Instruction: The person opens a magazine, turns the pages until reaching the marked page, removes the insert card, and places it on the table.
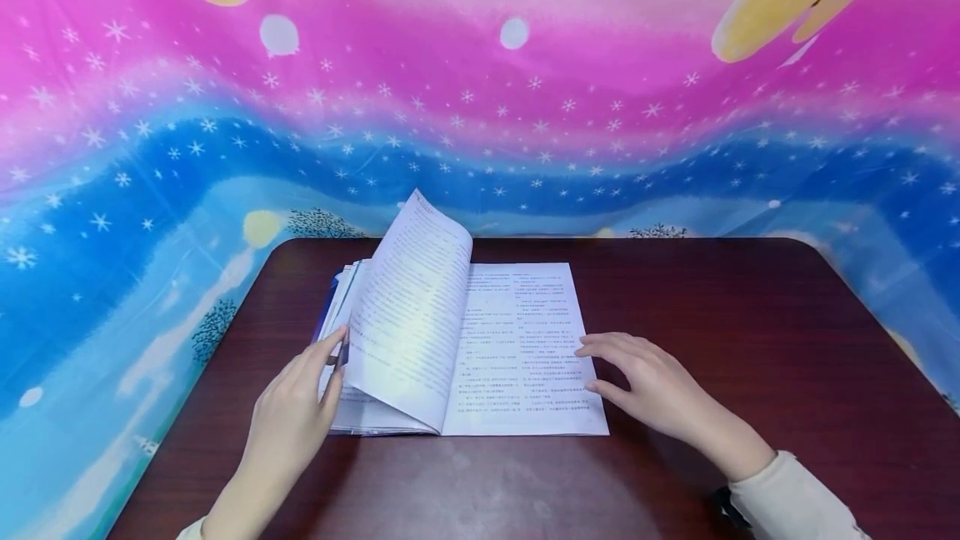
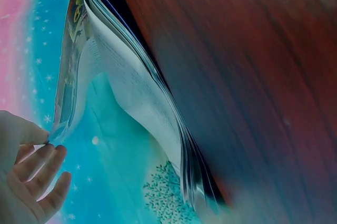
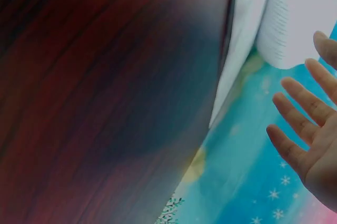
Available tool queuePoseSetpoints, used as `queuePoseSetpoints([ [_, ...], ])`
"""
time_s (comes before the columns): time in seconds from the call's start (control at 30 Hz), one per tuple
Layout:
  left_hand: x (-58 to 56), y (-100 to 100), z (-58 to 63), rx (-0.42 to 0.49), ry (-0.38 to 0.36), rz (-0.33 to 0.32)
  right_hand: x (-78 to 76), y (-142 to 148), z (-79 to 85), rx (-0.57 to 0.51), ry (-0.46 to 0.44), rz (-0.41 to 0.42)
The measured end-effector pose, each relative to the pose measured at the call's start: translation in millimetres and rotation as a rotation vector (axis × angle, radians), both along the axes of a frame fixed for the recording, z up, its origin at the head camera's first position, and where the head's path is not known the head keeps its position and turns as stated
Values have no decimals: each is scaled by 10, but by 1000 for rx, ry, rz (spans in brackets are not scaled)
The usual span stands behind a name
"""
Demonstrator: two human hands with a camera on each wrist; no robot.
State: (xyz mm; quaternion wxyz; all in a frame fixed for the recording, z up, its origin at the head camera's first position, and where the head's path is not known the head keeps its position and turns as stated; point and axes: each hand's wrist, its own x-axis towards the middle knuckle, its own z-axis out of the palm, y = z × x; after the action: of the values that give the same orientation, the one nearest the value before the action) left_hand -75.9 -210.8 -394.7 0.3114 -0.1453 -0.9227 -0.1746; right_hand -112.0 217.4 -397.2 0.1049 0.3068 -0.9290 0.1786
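An open magazine (image 1: 525, 348) with printed text lies on the table, its pages spread left and right. One page (image 1: 412, 307) stands raised and curved over the left side, its far corner pointing up. My left hand (image 1: 292, 407) pinches that page's outer edge between thumb and index finger, and in the left wrist view the other fingers (image 2: 47, 176) are spread loosely. By the magazine's right edge is my right hand (image 1: 645, 382), fingers extended and holding nothing. The right wrist view shows its fingers (image 3: 303, 116) spread apart.
The dark reddish-brown wooden table (image 1: 735, 307) has rounded far corners. Behind and beside it hangs a colourful cloth (image 1: 480, 98) with snowflakes and yellow shapes. A dark band (image 1: 731, 507) shows at the right sleeve (image 1: 795, 498).
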Motion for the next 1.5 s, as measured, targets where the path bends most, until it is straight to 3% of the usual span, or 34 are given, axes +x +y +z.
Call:
queuePoseSetpoints([
  [0.3, 39, -84, -31, -9, -88, 26, -11, 91, -81, 71, -164, 39],
  [0.47, 42, -140, -64, -40, -168, 54, -5, 120, -126, 114, -201, 54],
  [0.77, -9, -273, -97, -86, -405, 125, -31, 135, -172, 152, -216, 59],
  [1.03, -58, -302, -125, -132, -613, 128, -62, 133, -209, 153, -269, 38],
  [1.5, -115, -393, -204, -236, -605, 81, -89, 114, -219, 181, -303, 29],
])
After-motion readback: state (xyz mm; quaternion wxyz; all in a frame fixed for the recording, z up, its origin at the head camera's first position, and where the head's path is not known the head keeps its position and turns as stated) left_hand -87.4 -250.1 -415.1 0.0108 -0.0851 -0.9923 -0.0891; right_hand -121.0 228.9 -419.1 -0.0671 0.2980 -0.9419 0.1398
